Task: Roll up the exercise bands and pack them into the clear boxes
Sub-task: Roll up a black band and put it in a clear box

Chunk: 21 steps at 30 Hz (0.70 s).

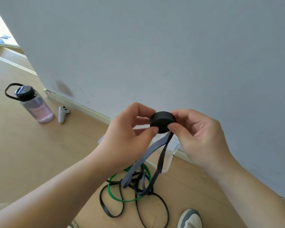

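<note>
A black exercise band is partly wound into a tight roll (161, 120), held in the air in front of the wall. My left hand (130, 134) pinches the roll from the left, and my right hand (199, 134) pinches it from the right. The band's loose tail (148, 155) hangs down to a tangle on the floor. That tangle holds a green band (115, 195) and other black bands (138, 209). Clear boxes (168, 160) stand on the floor by the wall, mostly hidden behind my hands.
A clear water bottle (34, 106) with a black lid and strap stands on the wooden floor at the left. A white controller (62, 113) lies beside it. A grey and white shoe (189, 218) shows at the bottom right. The grey wall is close ahead.
</note>
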### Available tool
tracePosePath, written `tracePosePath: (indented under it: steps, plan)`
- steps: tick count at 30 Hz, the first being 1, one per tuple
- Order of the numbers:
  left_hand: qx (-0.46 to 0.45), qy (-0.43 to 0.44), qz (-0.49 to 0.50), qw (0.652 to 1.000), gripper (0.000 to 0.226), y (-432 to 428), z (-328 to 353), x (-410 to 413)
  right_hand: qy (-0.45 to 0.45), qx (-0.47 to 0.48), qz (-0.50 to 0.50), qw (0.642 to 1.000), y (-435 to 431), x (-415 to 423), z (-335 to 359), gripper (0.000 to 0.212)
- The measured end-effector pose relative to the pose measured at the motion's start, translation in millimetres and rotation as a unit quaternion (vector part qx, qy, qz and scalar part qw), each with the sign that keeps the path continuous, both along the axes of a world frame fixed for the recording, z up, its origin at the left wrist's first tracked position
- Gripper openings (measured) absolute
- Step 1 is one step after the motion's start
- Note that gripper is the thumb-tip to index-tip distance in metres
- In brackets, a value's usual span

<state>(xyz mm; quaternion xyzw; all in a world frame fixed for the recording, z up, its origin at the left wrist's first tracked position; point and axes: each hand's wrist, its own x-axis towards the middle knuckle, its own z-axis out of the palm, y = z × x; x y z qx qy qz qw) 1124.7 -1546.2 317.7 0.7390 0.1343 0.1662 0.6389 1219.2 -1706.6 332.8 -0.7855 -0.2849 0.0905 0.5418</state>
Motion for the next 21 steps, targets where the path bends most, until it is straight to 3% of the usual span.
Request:
tracePosePath:
  steps: [5,7,11,14,19,21]
  plan:
    - [0.237,-0.07,0.007,0.969,0.032,2.2,-5.8,-0.9,-0.22,-0.11,0.045,0.968,0.3,4.8,-3.2,0.029]
    - [0.254,-0.082,-0.004,0.964,0.03,5.0,-7.1,-0.2,-0.235,-0.097,0.041,0.966,0.1,5.0,-6.0,0.03]
    - [0.12,-0.055,-0.003,0.991,0.029,3.7,-5.1,-1.9,-0.096,0.001,-0.002,0.995,0.4,-1.8,-4.2,0.028]
    - [0.007,-0.064,0.026,0.998,0.028,1.3,-4.0,-0.6,-0.014,0.068,-0.029,0.997,2.0,-3.4,0.8,0.029]
    - [-0.138,-0.086,0.033,0.986,0.02,-3.1,-1.8,0.4,0.044,0.12,-0.032,0.991,4.1,-2.4,4.3,0.023]
    - [-0.159,-0.058,0.02,0.985,0.018,-7.9,-4.4,-0.3,0.022,0.102,-0.033,0.994,3.8,-3.0,1.5,0.024]
